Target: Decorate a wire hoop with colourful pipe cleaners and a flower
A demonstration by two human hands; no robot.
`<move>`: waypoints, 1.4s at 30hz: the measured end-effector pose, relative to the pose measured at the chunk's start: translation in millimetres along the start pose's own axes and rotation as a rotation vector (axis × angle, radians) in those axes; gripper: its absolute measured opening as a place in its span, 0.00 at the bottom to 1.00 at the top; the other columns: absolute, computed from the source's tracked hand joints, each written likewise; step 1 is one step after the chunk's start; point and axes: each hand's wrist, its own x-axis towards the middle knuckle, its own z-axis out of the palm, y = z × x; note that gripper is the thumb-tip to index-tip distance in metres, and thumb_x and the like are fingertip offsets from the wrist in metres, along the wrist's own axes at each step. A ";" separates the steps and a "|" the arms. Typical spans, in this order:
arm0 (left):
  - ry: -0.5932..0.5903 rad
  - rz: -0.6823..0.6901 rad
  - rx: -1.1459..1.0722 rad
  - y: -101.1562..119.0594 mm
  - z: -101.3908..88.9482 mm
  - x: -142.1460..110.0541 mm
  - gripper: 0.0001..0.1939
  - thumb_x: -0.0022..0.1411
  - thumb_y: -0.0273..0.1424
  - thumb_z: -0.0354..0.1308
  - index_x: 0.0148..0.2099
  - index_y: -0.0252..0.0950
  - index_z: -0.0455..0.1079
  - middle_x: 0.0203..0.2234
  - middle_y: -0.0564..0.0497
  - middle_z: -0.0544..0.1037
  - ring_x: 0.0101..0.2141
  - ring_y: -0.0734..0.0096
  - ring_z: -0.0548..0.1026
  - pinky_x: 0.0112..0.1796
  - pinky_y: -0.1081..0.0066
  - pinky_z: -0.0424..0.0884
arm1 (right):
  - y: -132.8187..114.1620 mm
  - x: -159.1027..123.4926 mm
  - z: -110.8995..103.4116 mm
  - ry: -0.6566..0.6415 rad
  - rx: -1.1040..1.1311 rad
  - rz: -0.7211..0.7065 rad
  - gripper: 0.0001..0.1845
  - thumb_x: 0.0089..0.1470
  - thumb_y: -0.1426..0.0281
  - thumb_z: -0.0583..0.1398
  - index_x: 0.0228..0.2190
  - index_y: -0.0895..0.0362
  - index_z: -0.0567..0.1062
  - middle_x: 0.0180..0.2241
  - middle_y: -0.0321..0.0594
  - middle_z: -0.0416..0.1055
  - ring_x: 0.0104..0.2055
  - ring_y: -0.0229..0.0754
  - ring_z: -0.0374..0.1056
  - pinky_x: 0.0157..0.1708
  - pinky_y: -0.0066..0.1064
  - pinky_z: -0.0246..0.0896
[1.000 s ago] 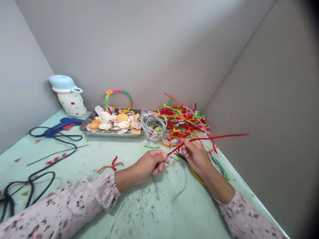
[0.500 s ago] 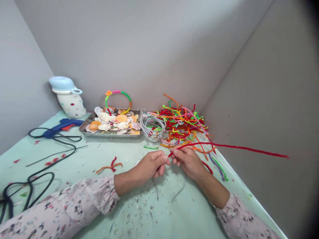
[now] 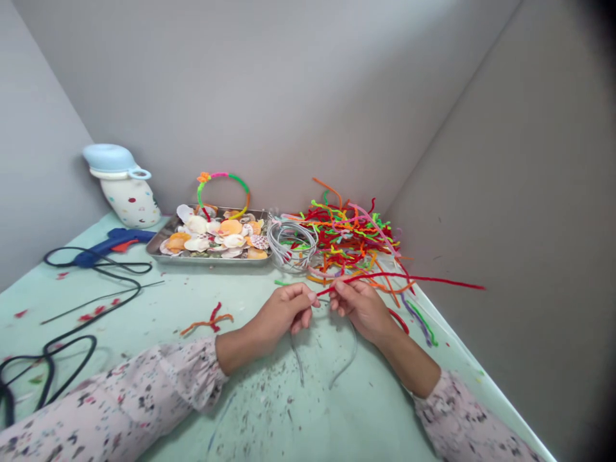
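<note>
A long red pipe cleaner (image 3: 433,280) runs between my two hands and sticks out far to the right past the table's edge. My left hand (image 3: 291,308) is closed in a pinch at its left end, where a thin grey wire (image 3: 347,362) also seems to be held; the wire's ends curve down toward the table. My right hand (image 3: 359,305) pinches the same pipe cleaner between thumb and forefinger, a short way to the right. Where the red strand meets the wire is mostly hidden by my fingers.
A metal tray (image 3: 206,260) of seashells stands at the back, with a colourful pipe-cleaner ring (image 3: 248,192) on it. Beside it lie a wire coil (image 3: 292,247) and a pipe-cleaner heap (image 3: 356,234). A blue glue gun (image 3: 106,247), black cord (image 3: 72,333) and bottle (image 3: 128,199) occupy the left.
My right hand has come slightly left and down, nearer my left hand. The red pipe cleaner's free end swung right and down, then drew back left. The view has shifted slightly.
</note>
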 end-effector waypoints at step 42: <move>0.411 0.344 0.225 -1.2 -16.8 11.0 0.15 0.62 0.42 0.49 0.41 0.35 0.66 0.30 0.52 0.73 0.28 0.75 0.70 0.28 0.75 0.64 | -14.9 0.6 -8.0 0.248 0.162 -0.226 0.13 0.50 0.60 0.62 0.27 0.57 0.73 0.22 0.33 0.68 0.19 0.29 0.60 0.14 0.17 0.52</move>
